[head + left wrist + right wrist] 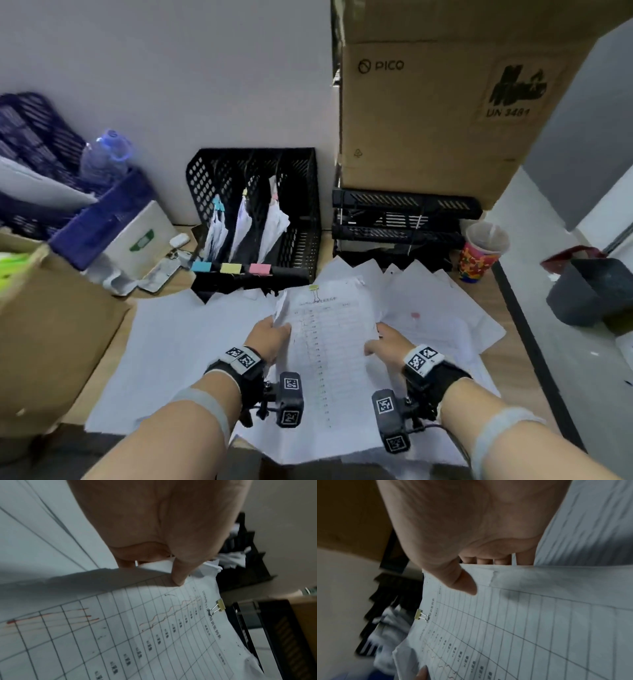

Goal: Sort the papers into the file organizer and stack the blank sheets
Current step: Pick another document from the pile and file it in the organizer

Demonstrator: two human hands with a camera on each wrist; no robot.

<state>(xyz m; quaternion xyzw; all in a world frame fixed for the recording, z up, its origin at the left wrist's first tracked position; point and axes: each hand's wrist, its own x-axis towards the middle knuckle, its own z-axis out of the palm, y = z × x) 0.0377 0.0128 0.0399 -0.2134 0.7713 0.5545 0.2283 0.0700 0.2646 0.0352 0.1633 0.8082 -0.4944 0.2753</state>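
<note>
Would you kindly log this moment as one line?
left hand: grips clipped form | right hand: grips same | yellow clip: top edge | organizer: ahead

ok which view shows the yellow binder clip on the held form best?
Left wrist: the binder clip is sharp, with both wire handles visible on the form's top edge. The right wrist view shows it smaller. In the head view it is a tiny yellow speck.

"PICO", "UN 3481" on cardboard box (445,113)
</note>
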